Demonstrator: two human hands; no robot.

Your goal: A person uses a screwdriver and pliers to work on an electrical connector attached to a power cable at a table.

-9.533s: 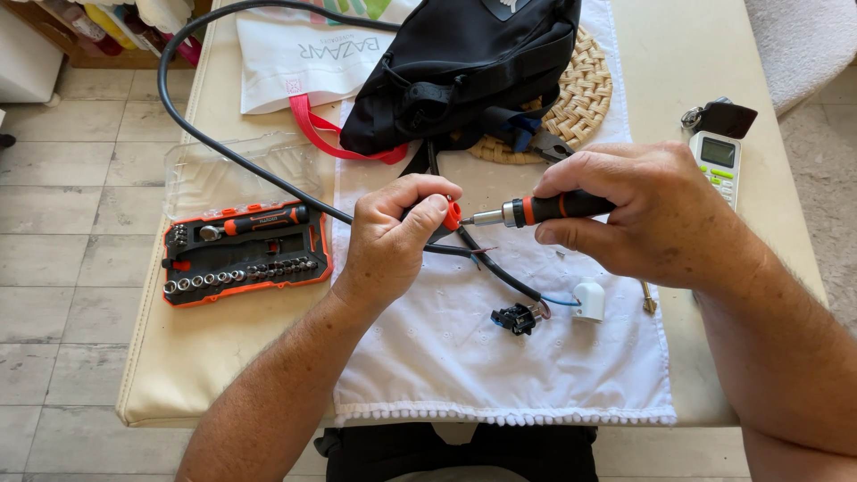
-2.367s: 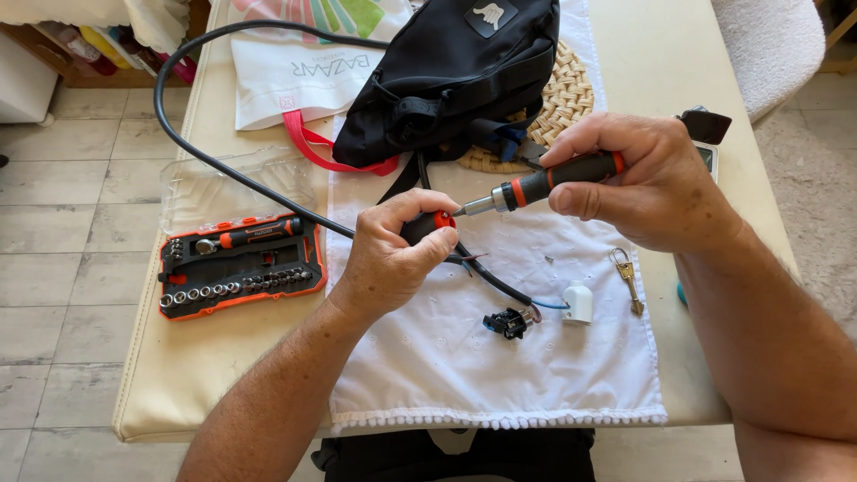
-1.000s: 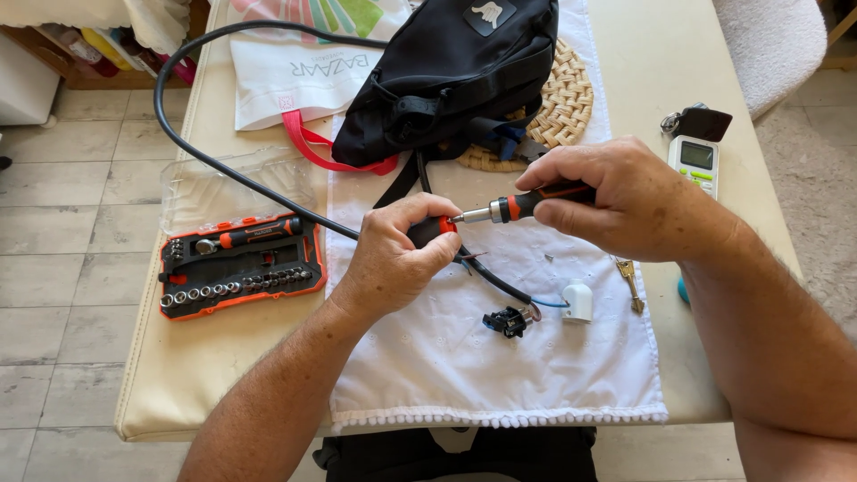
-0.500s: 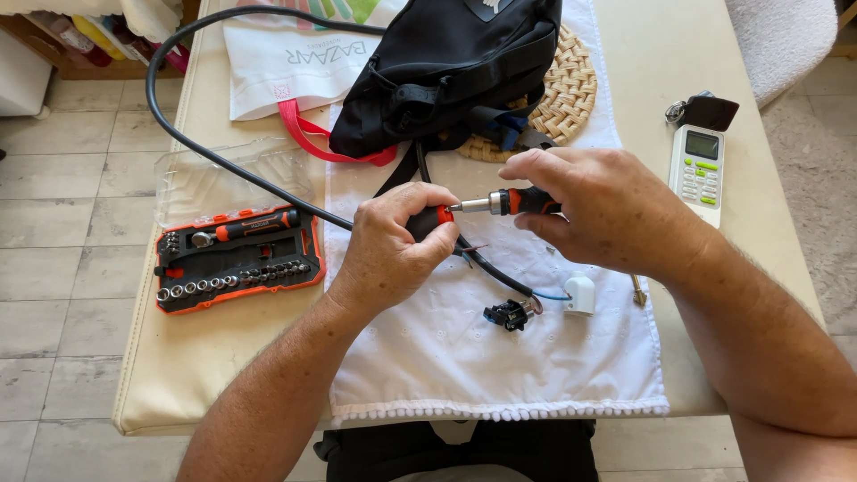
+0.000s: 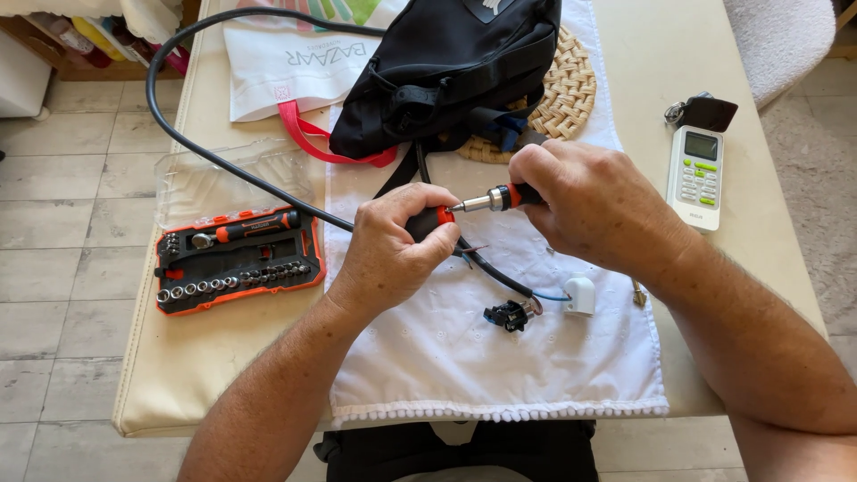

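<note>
just past the black connector [image 5: 506,314] on our white cloth [image 5: 464,357], our left hand [image 5: 393,250] pinches a small red-and-black part [image 5: 432,220]; beyond the connector, our right hand [image 5: 594,210] grips the screwdriver [image 5: 489,200], tip against it.

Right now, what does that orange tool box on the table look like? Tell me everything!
The tool case is a flat orange and black tray lying open on the cream table, left of the white cloth. A row of small silver sockets runs along its lower edge, and a black and orange driver handle rests across the top. Its clear plastic lid is folded back behind it. Neither hand touches it.
</note>
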